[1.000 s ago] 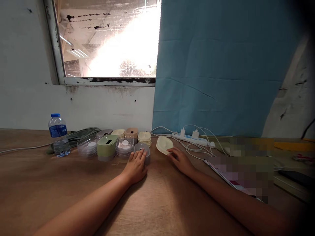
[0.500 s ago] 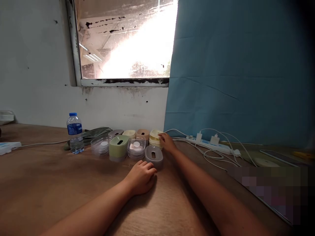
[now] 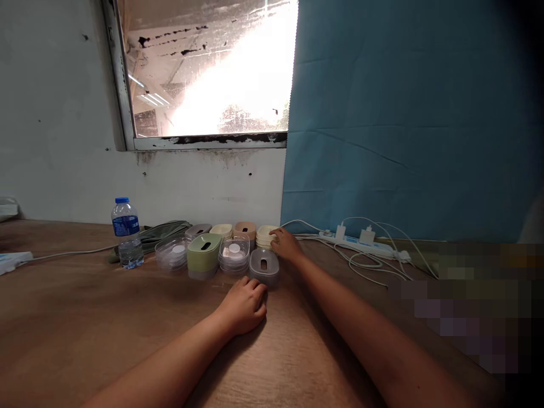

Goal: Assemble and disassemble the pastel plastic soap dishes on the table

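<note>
My right hand [image 3: 285,245] reaches to the back right of a cluster of plastic containers. Its fingers pinch at the right edge of the top of a stack of cream containers [image 3: 264,240]. My left hand [image 3: 243,306] rests on the tabletop, fingers curled in loosely, with nothing visible in them. Just beyond it stands a grey container [image 3: 264,268] with an oval slot in its top. Left of that are a stack of clear lids [image 3: 233,254] and a green container [image 3: 204,255]. A peach container [image 3: 245,231] stands behind.
A water bottle [image 3: 127,232] stands left of the cluster, beside a dark green pouch [image 3: 165,233]. More clear lids [image 3: 170,253] lie near it. A white power strip [image 3: 361,245] with looped cables lies to the right, below a blue curtain [image 3: 382,124].
The top cream container, tilted before, now sits level on its stack, with my right hand still at its edge. My left hand stays on the table. The view has shifted slightly.
</note>
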Available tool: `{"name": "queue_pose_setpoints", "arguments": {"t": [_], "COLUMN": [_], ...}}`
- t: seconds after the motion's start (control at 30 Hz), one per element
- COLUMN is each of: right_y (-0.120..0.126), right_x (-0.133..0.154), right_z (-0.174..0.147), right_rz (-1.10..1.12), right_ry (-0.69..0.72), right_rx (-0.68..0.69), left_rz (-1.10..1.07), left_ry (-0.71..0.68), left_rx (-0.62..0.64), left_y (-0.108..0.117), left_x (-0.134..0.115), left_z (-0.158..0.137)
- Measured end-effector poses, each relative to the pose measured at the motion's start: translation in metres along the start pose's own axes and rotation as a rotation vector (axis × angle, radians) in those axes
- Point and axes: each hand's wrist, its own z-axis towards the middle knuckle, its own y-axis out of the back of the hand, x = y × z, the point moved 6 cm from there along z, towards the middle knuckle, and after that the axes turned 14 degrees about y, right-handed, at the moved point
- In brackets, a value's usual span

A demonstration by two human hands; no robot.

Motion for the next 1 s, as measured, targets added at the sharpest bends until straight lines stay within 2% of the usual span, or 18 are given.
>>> {"name": "queue_pose_setpoints", "arguments": {"t": [0.2,0.37,0.47,0.67,0.73,0.8,0.9,1.0], "right_y": [0.028,0.048,0.058,0.102,0.121,0.140,0.159,0.160], "right_x": [0.028,0.062,0.077,0.094,0.101,0.100,0.080,0.042], "right_z": [-0.020,-0.066,-0.094,-0.135,-0.147,-0.156,-0.159,-0.159], "right_rz": [-0.041,-0.021,-0.049,-0.090,-0.062,-0.040,0.014,0.218], "right_ry": [0.097,0.262,0.391,0.476,0.470,0.386,0.151,-0.107], "right_rx": [-0.033,0.068,0.174,0.229,0.246,0.245,0.178,0.010], "left_rz": [-0.024,-0.036,-0.032,-0.009,-0.007,0.010,-0.002,-0.163], "left_ry": [0.058,0.057,0.042,-0.033,-0.042,-0.056,-0.030,0.140], "left_rx": [0.011,0.017,0.011,-0.095,-0.190,-0.369,-0.728,-0.981], "left_y": [-0.005,-0.006,-0.004,0.009,0.022,0.043,0.083,0.108], "left_x": [0.005,0.005,0.004,0.004,0.007,0.011,0.026,0.056], "left_z": [0.001,0.002,0.002,-0.002,-0.004,-0.006,-0.014,-0.023]}}
